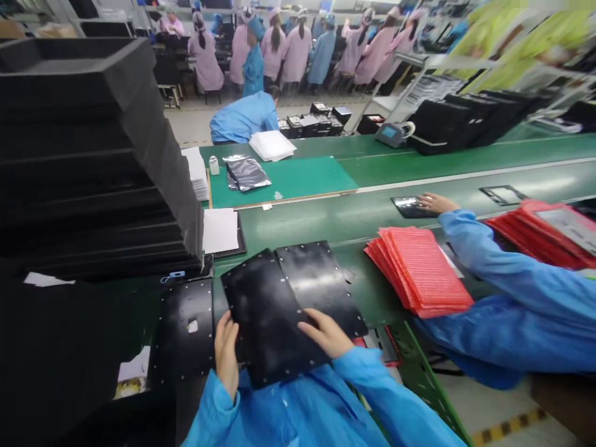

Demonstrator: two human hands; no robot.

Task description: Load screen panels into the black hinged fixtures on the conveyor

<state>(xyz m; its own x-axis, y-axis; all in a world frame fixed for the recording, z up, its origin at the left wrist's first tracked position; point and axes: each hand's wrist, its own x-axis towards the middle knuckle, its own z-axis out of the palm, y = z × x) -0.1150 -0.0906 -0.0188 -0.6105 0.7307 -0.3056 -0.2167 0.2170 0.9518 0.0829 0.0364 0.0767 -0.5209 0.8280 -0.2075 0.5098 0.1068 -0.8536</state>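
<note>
My left hand (226, 354) grips the left edge of a black studded sheet (267, 310), and my right hand (326, 332) lies across its lower right corner. The sheet is dull black, with small metal studs along its edges. It overlaps a second black studded sheet (321, 279) on the green conveyor belt (326, 223). A third black sheet (184, 329) stands to the left of my left hand, with a small white patch on it. My blue sleeves cover both forearms. Part of the held sheet's underside is hidden.
A tall stack of black trays (93, 155) rises at the left. A co-worker's hand (433, 203) rests on a dark panel (410, 207) beyond a red stack of sheets (416, 270). White paper (220, 231) and silver bags (248, 174) lie farther along the belt.
</note>
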